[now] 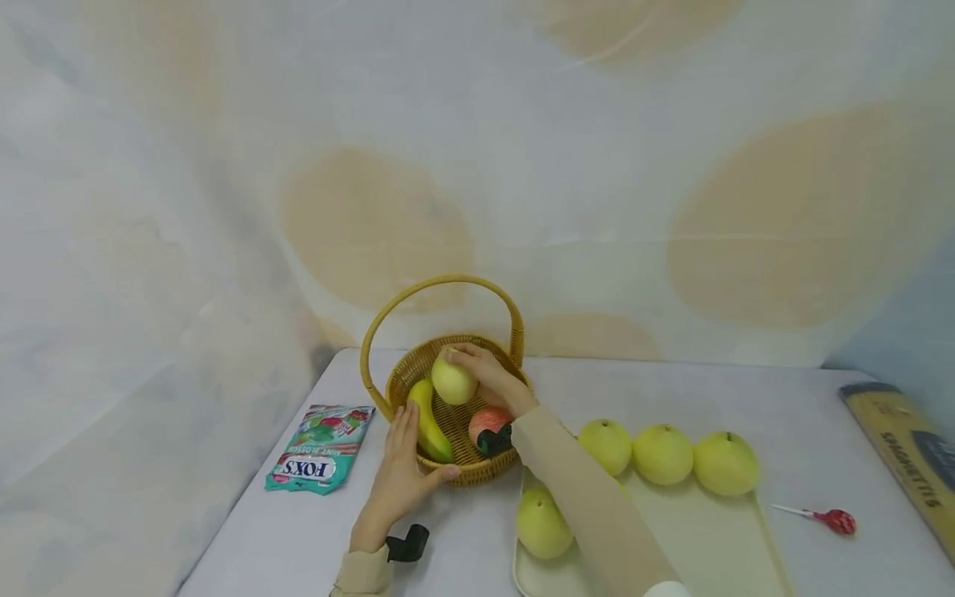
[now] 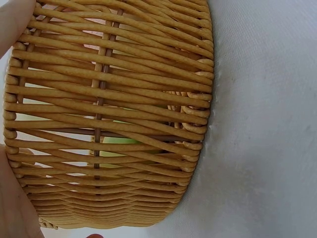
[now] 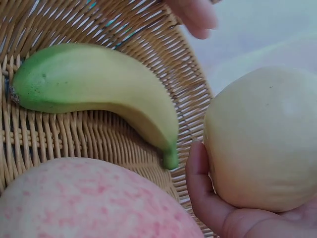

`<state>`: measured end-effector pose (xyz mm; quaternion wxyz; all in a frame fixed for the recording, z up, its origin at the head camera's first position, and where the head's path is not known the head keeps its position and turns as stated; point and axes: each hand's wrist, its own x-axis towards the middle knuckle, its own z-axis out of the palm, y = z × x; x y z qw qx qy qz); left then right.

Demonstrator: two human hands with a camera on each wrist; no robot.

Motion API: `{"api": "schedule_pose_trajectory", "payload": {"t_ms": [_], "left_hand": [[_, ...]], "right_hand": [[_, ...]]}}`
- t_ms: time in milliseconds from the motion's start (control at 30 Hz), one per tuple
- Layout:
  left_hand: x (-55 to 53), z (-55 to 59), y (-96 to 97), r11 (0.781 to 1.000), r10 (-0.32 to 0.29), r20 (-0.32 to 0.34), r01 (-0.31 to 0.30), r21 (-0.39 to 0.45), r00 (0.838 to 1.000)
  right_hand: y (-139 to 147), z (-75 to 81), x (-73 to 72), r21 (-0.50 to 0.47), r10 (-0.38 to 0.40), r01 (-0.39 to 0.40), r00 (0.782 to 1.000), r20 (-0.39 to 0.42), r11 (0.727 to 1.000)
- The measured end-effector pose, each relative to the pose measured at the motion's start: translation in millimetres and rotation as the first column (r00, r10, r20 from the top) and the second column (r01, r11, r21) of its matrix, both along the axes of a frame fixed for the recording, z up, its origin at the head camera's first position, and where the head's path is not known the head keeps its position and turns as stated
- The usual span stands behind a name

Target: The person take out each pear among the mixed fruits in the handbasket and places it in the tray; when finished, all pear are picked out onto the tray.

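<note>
My right hand (image 1: pixel 477 369) grips a pale yellow pear (image 3: pixel 267 139) above the inside of a wicker basket (image 1: pixel 477 475). In the right wrist view its fingers (image 3: pixel 198 173) curl round the fruit's side and underside. Inside the basket lie a yellow banana (image 3: pixel 99 84) with green ends and a round, pink-speckled fruit (image 3: pixel 89 203), partly hidden by the right wrist in the head view. My left hand (image 1: pixel 399 477) rests on the basket's near left rim, fingers extended along the side and thumb at the front. Close weave (image 2: pixel 109 109) fills the left wrist view.
A tray (image 1: pixel 694 531) with several yellow pears (image 1: pixel 664 454) sits to the right, partly under the right forearm. Left of the basket lies a FOX'S sweets bag (image 1: pixel 321 448). A red lollipop (image 1: pixel 839 521) and a spaghetti pack (image 1: pixel 906 456) lie far right. The basket handle (image 1: pixel 448 279) arches upright.
</note>
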<state>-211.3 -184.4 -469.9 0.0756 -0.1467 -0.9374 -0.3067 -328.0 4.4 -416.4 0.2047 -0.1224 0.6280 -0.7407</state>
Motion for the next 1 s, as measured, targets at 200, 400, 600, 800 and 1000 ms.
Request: {"api": "schedule_pose_trajectory", "payload": {"t_ms": [200, 400, 600, 800, 1000], "left_hand": [[-4.4, 0.3, -2.2, 1.0, 0.01, -0.004, -0.01, 0.003, 1.0], [-10.5, -1.6, -0.9, 1.0, 0.016, -0.008, -0.016, -0.009, 1.0], [-15.3, 0.4, 1.6, 1.0, 0.014, -0.002, -0.014, 0.001, 1.0], [-18.1, 2.2, -1.0, 1.0, 0.018, 0.003, -0.018, -0.01, 1.0], [-20.6, 2.2, -2.8, 1.0, 0.019, 0.001, -0.019, -0.007, 1.0]], "right_hand": [[9.4, 4.5, -1.8, -0.082, 0.009, -0.008, 1.0, 0.005, 0.997], [28.0, 17.8, 0.9, -0.112, 0.037, -0.042, 0.998, -0.047, 0.993], [51.8, 26.0, 8.5, -0.249, 0.063, -0.083, 0.994, -0.088, 0.965], [76.7, 27.5, 16.6, -0.338, 0.039, -0.084, 0.989, -0.139, 0.937], [103.3, 33.5, 27.8, -0.4, 0.002, -0.076, 0.983, -0.182, 0.913]]}}
